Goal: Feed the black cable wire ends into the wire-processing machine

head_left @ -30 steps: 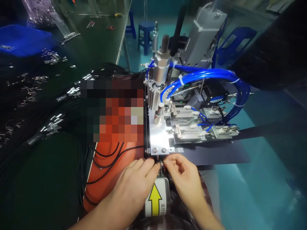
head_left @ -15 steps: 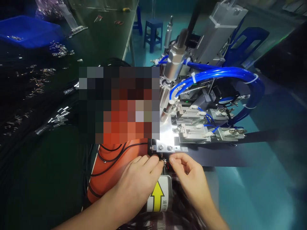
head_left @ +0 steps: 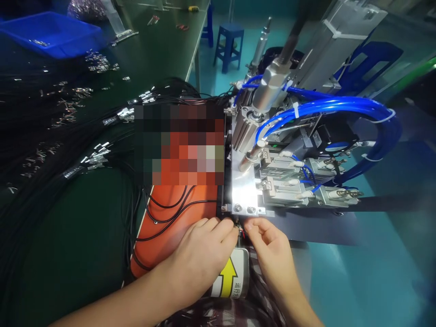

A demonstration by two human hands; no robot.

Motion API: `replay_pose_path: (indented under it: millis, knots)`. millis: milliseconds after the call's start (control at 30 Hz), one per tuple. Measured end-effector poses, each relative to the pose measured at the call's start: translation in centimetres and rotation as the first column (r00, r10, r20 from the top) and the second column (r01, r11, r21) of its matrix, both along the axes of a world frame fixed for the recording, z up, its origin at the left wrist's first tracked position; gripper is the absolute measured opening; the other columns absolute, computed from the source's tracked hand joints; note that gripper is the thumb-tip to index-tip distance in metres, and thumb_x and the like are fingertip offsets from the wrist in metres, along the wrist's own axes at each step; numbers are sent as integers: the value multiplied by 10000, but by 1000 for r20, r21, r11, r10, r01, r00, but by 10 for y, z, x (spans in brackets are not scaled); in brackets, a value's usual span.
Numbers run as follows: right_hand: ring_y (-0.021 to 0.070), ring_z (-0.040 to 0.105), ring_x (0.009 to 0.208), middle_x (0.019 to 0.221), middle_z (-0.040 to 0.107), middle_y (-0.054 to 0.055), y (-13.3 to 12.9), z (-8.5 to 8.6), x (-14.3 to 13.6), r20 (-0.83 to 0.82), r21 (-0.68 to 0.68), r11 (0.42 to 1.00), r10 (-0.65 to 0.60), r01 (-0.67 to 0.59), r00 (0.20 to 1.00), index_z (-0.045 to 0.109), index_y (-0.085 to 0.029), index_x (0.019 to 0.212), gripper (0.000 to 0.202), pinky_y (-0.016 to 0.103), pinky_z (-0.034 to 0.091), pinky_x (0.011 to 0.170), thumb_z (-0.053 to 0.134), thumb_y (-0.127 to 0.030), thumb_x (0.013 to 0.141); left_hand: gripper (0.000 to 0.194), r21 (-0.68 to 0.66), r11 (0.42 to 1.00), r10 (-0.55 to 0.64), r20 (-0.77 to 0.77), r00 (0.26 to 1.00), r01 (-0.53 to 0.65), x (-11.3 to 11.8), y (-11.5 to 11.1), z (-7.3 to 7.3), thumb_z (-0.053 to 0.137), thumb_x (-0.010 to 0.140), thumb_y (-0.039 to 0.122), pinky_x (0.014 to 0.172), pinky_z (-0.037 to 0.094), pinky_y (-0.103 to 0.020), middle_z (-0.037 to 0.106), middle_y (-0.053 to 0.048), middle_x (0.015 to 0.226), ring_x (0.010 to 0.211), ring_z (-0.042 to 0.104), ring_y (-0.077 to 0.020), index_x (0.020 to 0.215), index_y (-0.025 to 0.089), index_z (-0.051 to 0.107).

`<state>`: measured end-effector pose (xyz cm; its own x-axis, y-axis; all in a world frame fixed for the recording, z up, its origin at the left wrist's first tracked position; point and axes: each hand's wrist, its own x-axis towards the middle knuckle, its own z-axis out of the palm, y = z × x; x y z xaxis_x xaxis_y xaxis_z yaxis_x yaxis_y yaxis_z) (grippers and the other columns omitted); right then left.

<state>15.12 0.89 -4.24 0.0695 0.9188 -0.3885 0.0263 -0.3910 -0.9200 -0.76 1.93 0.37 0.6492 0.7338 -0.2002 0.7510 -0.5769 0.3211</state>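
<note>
My left hand [head_left: 211,247] is closed at the front end of the metal machine [head_left: 243,190], its fingertips pinched at a small wire end [head_left: 241,230] with a bit of red. Facing it from the right, my right hand [head_left: 269,236] has thumb and forefinger pressed together beside the same wire end; what they hold is too small to name. Below the fingertips sits a white label with a yellow arrow [head_left: 229,277]. Black cables [head_left: 170,221] run over the orange surface [head_left: 184,209] left of the machine.
Blue air hoses [head_left: 327,104] arch over the machine's cylinders on the right. Bundles of black cables with shiny ends [head_left: 95,156] cover the dark green table [head_left: 85,227]. A blue bin [head_left: 54,36] is at the far left, and a blue stool [head_left: 229,47] stands beyond.
The view has shifted, so the machine and table appear farther right. Both hands stay at the machine's front end, with fingers still closed, and a red wire bit shows more clearly.
</note>
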Motion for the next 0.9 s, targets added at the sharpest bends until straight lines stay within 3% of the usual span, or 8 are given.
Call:
replay_pose_path:
  millis: [200,767,900]
  knots:
    - [152,442,599,664,487,-20,-8,1,-2,272,143,978,109,-152,956,519,-202,741,193,246,355,548,485,-311,897,232,29,1000,4,13,1000,-5,1,0,-2,530,762,67,619,500,-352,624,-70,913,728,570,-224,969,151,593]
    - [163,461,606,658,504,-12,-9,-9,4,214,29,996,72,-80,974,526,-194,735,239,255,385,550,475,-373,885,181,-19,999,37,8,999,-36,1,-1,1,520,767,65,674,512,-364,625,-69,905,771,591,-234,905,160,586]
    - [165,489,601,688,556,-3,-9,-4,9,327,83,995,32,-62,945,584,-199,843,197,256,386,546,510,-378,876,184,-26,999,38,6,999,-38,1,1,3,513,768,59,679,521,-372,626,-68,892,782,599,-239,905,153,590]
